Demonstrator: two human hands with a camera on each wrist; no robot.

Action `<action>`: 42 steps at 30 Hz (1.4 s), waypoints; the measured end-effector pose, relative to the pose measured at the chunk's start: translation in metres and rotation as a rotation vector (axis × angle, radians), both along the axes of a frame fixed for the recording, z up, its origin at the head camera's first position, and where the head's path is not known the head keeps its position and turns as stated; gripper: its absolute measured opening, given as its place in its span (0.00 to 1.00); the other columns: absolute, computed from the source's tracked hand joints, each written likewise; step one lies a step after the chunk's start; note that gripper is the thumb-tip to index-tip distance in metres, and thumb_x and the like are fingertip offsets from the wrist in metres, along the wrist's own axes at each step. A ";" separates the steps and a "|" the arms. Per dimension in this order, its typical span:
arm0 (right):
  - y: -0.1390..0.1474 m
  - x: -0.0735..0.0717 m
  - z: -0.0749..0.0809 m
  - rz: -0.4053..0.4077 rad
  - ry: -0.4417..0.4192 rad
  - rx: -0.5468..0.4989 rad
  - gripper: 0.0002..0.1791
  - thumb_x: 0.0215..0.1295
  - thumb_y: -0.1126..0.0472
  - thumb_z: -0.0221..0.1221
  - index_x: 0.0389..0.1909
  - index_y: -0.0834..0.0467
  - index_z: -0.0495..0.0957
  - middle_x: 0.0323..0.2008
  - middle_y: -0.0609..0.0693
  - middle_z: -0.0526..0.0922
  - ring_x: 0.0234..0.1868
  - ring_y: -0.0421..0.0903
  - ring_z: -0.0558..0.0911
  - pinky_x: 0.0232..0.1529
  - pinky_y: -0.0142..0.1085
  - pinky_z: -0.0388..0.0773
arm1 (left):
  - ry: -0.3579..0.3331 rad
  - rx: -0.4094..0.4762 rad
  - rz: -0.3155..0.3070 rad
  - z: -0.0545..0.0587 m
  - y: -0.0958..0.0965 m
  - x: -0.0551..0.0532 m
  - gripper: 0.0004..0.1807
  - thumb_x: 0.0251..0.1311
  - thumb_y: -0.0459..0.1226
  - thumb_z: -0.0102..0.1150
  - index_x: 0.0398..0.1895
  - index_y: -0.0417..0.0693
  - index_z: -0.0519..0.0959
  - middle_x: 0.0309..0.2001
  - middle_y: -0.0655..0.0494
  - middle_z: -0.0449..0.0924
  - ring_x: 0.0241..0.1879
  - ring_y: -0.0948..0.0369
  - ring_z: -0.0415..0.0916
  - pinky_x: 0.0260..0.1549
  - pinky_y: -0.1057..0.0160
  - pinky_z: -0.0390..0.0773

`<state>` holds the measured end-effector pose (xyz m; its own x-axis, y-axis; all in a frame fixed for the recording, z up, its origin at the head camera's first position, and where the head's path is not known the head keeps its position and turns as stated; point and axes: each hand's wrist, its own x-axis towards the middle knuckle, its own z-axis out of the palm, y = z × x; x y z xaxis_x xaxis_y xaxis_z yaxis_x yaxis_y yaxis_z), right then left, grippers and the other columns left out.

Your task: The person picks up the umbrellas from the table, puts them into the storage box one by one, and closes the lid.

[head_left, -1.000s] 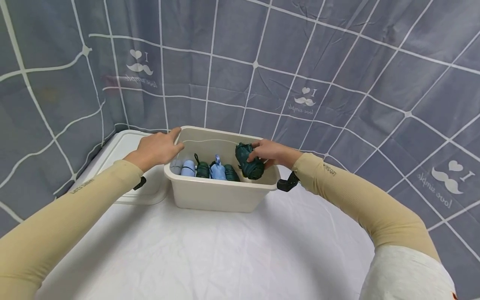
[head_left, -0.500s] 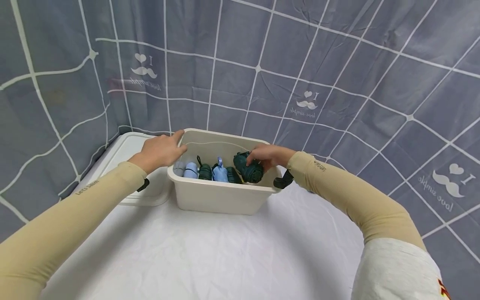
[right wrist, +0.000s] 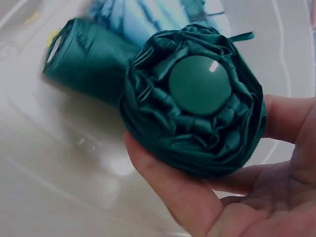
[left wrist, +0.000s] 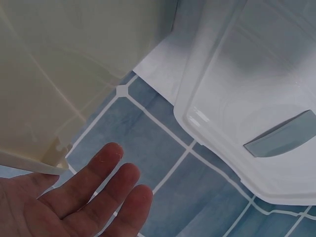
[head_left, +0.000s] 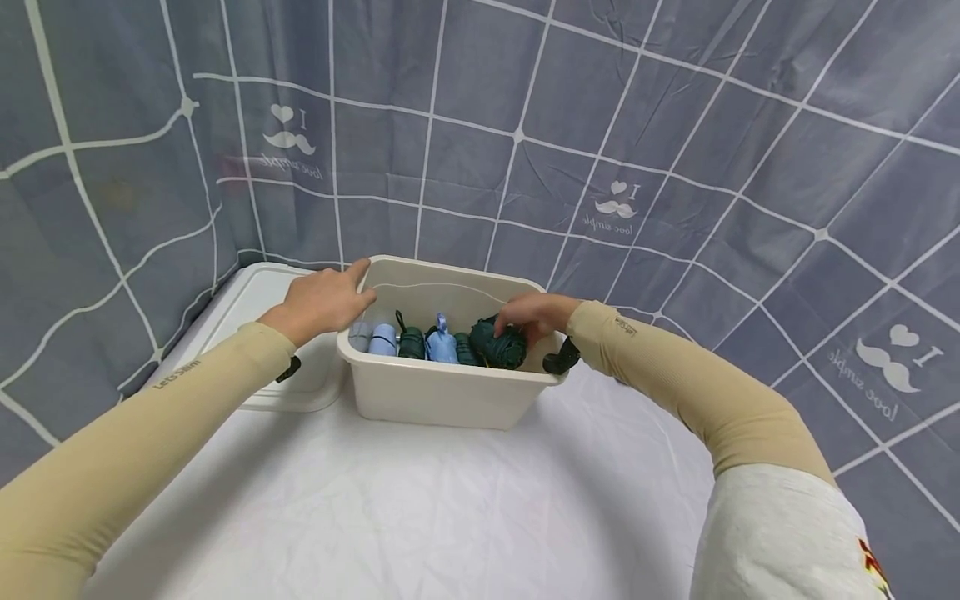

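Observation:
A dark green folded umbrella (head_left: pixel 501 346) is in my right hand (head_left: pixel 536 312), inside the right part of a cream plastic bin (head_left: pixel 442 396). In the right wrist view my thumb and fingers curl round this umbrella (right wrist: pixel 197 103), its round cap facing the camera. Beside it lies another green folded umbrella (right wrist: pixel 89 64). My left hand (head_left: pixel 322 300) rests on the bin's left rim; in the left wrist view its fingers (left wrist: pixel 118 192) stretch outside the wall. A light blue umbrella (head_left: pixel 441 344), a green one (head_left: pixel 411 343) and a light blue roll (head_left: pixel 383 340) stand in a row.
A white lid (head_left: pixel 303 379) lies left of the bin, partly behind it. The bin stands on a white-covered table (head_left: pixel 420 508). Grey gridded curtain (head_left: pixel 465 158) hangs close behind and on both sides. A grey item (head_left: pixel 360 335) sits at the bin's left end.
My right hand has lowered the green umbrella deeper into the bin, its cap turning toward the front, beside the row. My left hand stays on the rim.

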<state>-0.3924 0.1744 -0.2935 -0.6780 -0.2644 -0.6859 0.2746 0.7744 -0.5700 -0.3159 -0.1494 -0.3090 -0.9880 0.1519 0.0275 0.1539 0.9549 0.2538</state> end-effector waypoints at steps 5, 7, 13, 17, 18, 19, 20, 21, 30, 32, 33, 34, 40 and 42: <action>0.001 -0.004 -0.008 -0.010 -0.017 0.006 0.27 0.68 0.68 0.53 0.66 0.70 0.63 0.72 0.63 0.62 0.57 0.52 0.75 0.46 0.44 0.83 | -0.008 0.008 0.001 0.000 0.000 0.000 0.37 0.73 0.53 0.37 0.80 0.46 0.51 0.58 0.33 0.79 0.49 0.39 0.82 0.29 0.43 0.78; 0.001 -0.006 -0.011 0.008 -0.033 0.012 0.27 0.69 0.67 0.52 0.67 0.70 0.63 0.73 0.63 0.61 0.61 0.53 0.74 0.52 0.47 0.81 | -0.007 0.010 0.002 0.000 0.000 0.000 0.37 0.73 0.53 0.37 0.80 0.46 0.51 0.58 0.33 0.79 0.49 0.39 0.82 0.29 0.43 0.78; 0.001 -0.010 -0.013 0.108 -0.080 0.065 0.26 0.70 0.70 0.49 0.68 0.72 0.62 0.70 0.66 0.67 0.67 0.55 0.71 0.62 0.50 0.75 | 0.007 0.012 -0.001 -0.001 -0.003 -0.001 0.37 0.73 0.53 0.37 0.79 0.46 0.52 0.58 0.32 0.78 0.49 0.38 0.81 0.28 0.43 0.78; 0.000 -0.012 -0.015 0.180 -0.152 0.095 0.34 0.73 0.71 0.45 0.78 0.65 0.48 0.71 0.70 0.64 0.68 0.62 0.71 0.59 0.57 0.76 | 0.003 0.011 0.002 -0.002 -0.003 -0.001 0.37 0.73 0.53 0.36 0.79 0.46 0.52 0.58 0.32 0.78 0.49 0.38 0.81 0.28 0.43 0.78; -0.001 -0.013 -0.016 0.185 -0.183 0.093 0.35 0.74 0.70 0.43 0.79 0.64 0.44 0.72 0.71 0.62 0.69 0.64 0.70 0.58 0.61 0.74 | 0.002 0.011 0.004 -0.003 -0.003 -0.001 0.37 0.73 0.53 0.36 0.79 0.46 0.52 0.58 0.32 0.78 0.49 0.39 0.81 0.28 0.43 0.78; -0.002 -0.013 -0.016 0.193 -0.189 0.103 0.36 0.75 0.70 0.43 0.80 0.63 0.42 0.73 0.72 0.61 0.70 0.65 0.69 0.58 0.61 0.74 | 0.001 0.011 0.004 -0.003 -0.003 -0.001 0.37 0.73 0.53 0.36 0.79 0.46 0.52 0.58 0.32 0.79 0.49 0.39 0.81 0.27 0.43 0.78; -0.002 -0.013 -0.016 0.189 -0.207 0.103 0.37 0.75 0.69 0.43 0.80 0.62 0.41 0.73 0.72 0.59 0.71 0.65 0.67 0.59 0.62 0.73 | -0.001 0.010 0.007 -0.003 -0.003 -0.001 0.37 0.73 0.53 0.36 0.79 0.46 0.51 0.58 0.33 0.79 0.49 0.39 0.82 0.28 0.43 0.78; -0.003 -0.013 -0.016 0.194 -0.212 0.114 0.35 0.76 0.68 0.43 0.80 0.63 0.42 0.73 0.72 0.59 0.71 0.65 0.67 0.60 0.61 0.72 | -0.001 0.010 0.009 -0.003 -0.003 -0.002 0.37 0.73 0.54 0.36 0.80 0.46 0.51 0.58 0.33 0.79 0.49 0.39 0.82 0.28 0.43 0.78; -0.009 -0.016 -0.004 0.274 -0.052 0.290 0.31 0.76 0.58 0.47 0.75 0.64 0.57 0.66 0.76 0.68 0.60 0.68 0.79 0.55 0.54 0.80 | -0.003 0.010 0.009 -0.002 -0.001 -0.002 0.38 0.73 0.53 0.36 0.80 0.46 0.51 0.58 0.33 0.78 0.47 0.40 0.82 0.26 0.45 0.78; -0.008 -0.017 -0.003 0.283 -0.072 0.286 0.31 0.76 0.58 0.46 0.76 0.65 0.56 0.66 0.77 0.68 0.57 0.68 0.81 0.53 0.53 0.81 | -0.003 0.010 0.011 -0.002 0.000 -0.002 0.37 0.73 0.53 0.37 0.80 0.46 0.51 0.59 0.32 0.78 0.47 0.39 0.82 0.26 0.44 0.78; -0.008 -0.018 -0.003 0.284 -0.083 0.277 0.32 0.76 0.58 0.46 0.77 0.64 0.54 0.67 0.77 0.66 0.55 0.67 0.83 0.52 0.52 0.82 | -0.001 0.009 0.013 -0.002 0.000 -0.002 0.37 0.73 0.53 0.37 0.80 0.46 0.51 0.59 0.32 0.78 0.48 0.39 0.82 0.26 0.44 0.78; -0.007 -0.018 -0.004 0.286 -0.097 0.264 0.33 0.76 0.59 0.46 0.78 0.64 0.52 0.67 0.78 0.64 0.53 0.67 0.84 0.51 0.52 0.82 | -0.002 0.009 0.013 -0.002 0.000 -0.001 0.37 0.73 0.53 0.37 0.80 0.46 0.51 0.59 0.32 0.78 0.48 0.39 0.82 0.27 0.43 0.78; -0.003 -0.019 -0.010 0.310 -0.163 0.207 0.37 0.77 0.61 0.47 0.81 0.59 0.44 0.73 0.78 0.53 0.48 0.67 0.86 0.48 0.52 0.83 | -0.003 0.003 0.012 0.000 0.001 0.000 0.37 0.72 0.53 0.37 0.79 0.46 0.51 0.59 0.33 0.78 0.50 0.38 0.81 0.29 0.42 0.78; -0.002 -0.019 -0.011 0.311 -0.189 0.194 0.38 0.77 0.61 0.47 0.81 0.58 0.42 0.74 0.77 0.51 0.51 0.69 0.84 0.50 0.53 0.82 | -0.003 0.001 0.011 0.001 0.002 0.001 0.37 0.72 0.53 0.37 0.79 0.46 0.52 0.58 0.33 0.78 0.49 0.39 0.81 0.28 0.42 0.78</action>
<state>-0.4116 0.1719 -0.3049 -0.4438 -0.2904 -0.8478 0.0965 0.9250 -0.3674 -0.3153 -0.1478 -0.3081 -0.9898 0.1407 0.0245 0.1423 0.9563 0.2556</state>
